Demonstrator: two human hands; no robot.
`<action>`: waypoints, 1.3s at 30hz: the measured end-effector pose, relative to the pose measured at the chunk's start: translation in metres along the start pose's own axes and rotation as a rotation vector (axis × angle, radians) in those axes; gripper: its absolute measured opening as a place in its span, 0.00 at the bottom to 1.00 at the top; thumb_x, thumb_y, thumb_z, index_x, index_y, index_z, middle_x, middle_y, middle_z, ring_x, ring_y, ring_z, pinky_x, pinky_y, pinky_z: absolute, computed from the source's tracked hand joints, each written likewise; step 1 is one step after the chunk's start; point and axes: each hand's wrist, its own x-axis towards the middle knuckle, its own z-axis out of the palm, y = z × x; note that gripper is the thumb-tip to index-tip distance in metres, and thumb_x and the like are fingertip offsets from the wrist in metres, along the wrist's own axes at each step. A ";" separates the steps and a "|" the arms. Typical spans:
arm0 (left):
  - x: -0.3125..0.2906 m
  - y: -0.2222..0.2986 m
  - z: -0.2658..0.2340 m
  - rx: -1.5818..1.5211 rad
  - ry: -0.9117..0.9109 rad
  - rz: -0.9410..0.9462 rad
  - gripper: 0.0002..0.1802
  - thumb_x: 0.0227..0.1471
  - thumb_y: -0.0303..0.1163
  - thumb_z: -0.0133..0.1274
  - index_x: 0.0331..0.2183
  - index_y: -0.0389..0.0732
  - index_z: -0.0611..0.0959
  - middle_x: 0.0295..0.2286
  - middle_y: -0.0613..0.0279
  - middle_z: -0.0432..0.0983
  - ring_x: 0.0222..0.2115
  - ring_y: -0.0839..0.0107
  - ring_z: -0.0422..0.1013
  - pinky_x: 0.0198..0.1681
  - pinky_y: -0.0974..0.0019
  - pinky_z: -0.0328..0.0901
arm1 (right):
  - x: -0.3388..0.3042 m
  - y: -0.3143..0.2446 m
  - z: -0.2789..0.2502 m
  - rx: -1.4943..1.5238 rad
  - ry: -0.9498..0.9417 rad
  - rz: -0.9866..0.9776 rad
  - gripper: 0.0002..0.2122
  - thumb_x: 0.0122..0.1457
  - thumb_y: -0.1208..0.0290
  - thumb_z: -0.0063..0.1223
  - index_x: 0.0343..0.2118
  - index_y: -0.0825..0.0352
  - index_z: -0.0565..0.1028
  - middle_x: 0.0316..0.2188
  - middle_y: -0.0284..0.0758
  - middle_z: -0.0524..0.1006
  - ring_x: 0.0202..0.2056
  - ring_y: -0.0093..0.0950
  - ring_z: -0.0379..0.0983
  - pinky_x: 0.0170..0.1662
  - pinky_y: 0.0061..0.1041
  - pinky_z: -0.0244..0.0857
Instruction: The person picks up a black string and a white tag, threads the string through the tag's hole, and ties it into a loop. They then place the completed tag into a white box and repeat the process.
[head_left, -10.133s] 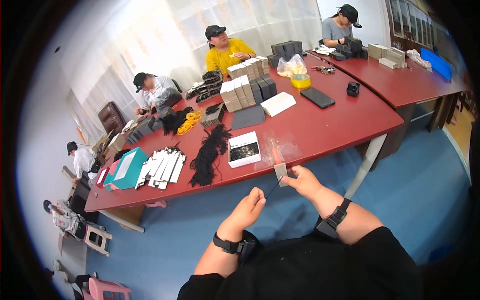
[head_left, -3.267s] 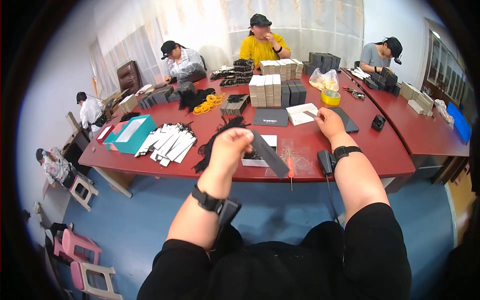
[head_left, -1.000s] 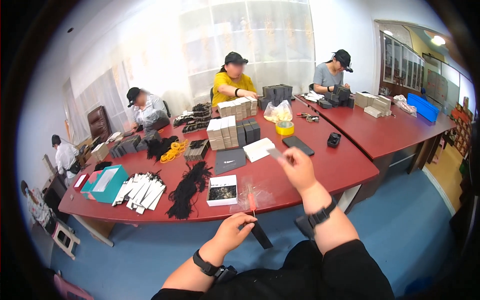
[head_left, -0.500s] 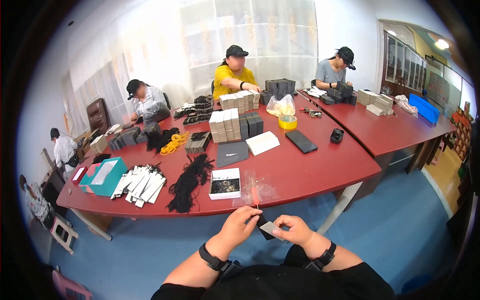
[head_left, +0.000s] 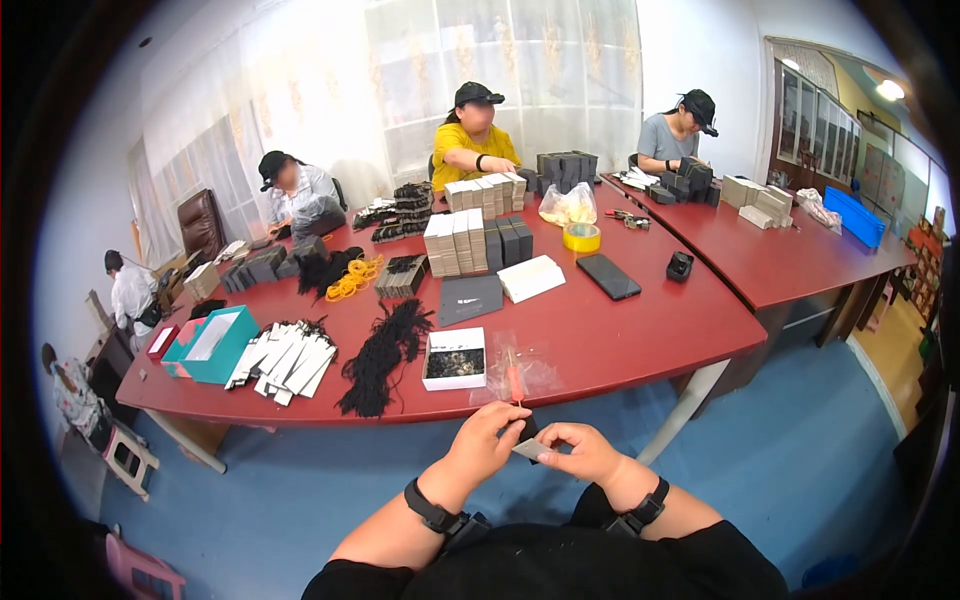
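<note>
Just off the table's near edge, my left hand [head_left: 484, 442] pinches a small black card [head_left: 529, 427] with thumb and fingers. Between finger and thumb, my right hand [head_left: 586, 455] grips a pale grey card [head_left: 531, 449], its left end overlapping the black one. Whether the two are joined is too small to tell. Directly beyond my fingertips, an orange-handled awl-like tool [head_left: 515, 382] lies at the table edge by a crumpled clear plastic bag [head_left: 541, 373]. A white box [head_left: 455, 381] of small dark pieces stands left of it.
Black cords [head_left: 385, 360] and white strips [head_left: 285, 362] lie on the red table [head_left: 620, 340]. Stacked card bundles [head_left: 455, 246], yellow tape [head_left: 581, 237] and a phone [head_left: 608, 277] sit farther back. A teal box [head_left: 222, 345] stands left. Several people work around the tables.
Both hands have shifted slightly away from me, toward the table edge. The grey card now lies at a flatter angle, and less of the black card shows below it.
</note>
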 end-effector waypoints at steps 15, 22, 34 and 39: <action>0.003 -0.015 -0.002 -0.214 0.258 -0.276 0.05 0.49 0.24 0.53 0.31 0.36 0.78 0.28 0.63 0.71 0.28 0.73 0.70 0.31 0.71 0.65 | 0.024 0.030 0.018 0.209 0.213 0.211 0.05 0.54 0.74 0.56 0.31 0.67 0.73 0.25 0.26 0.74 0.27 0.13 0.67 0.31 0.15 0.62; -0.011 -0.017 -0.001 -0.535 -0.030 -0.426 0.08 0.51 0.27 0.53 0.35 0.35 0.79 0.29 0.62 0.74 0.29 0.78 0.69 0.34 0.73 0.65 | 0.017 0.037 0.031 0.383 0.256 0.154 0.03 0.55 0.76 0.55 0.30 0.67 0.73 0.27 0.27 0.74 0.30 0.15 0.69 0.35 0.17 0.64; -0.001 -0.002 0.006 -0.159 -0.007 -0.201 0.07 0.52 0.27 0.49 0.32 0.35 0.78 0.27 0.59 0.73 0.29 0.67 0.70 0.35 0.68 0.64 | 0.012 0.048 0.028 0.459 0.204 0.042 0.03 0.54 0.79 0.55 0.30 0.68 0.73 0.28 0.29 0.75 0.31 0.16 0.70 0.35 0.18 0.65; 0.002 -0.004 0.011 -0.052 0.057 -0.178 0.06 0.52 0.26 0.48 0.33 0.36 0.79 0.27 0.55 0.74 0.30 0.59 0.71 0.35 0.64 0.66 | 0.015 0.042 0.020 0.318 0.272 0.172 0.04 0.56 0.76 0.54 0.32 0.69 0.74 0.28 0.30 0.76 0.31 0.16 0.70 0.34 0.17 0.64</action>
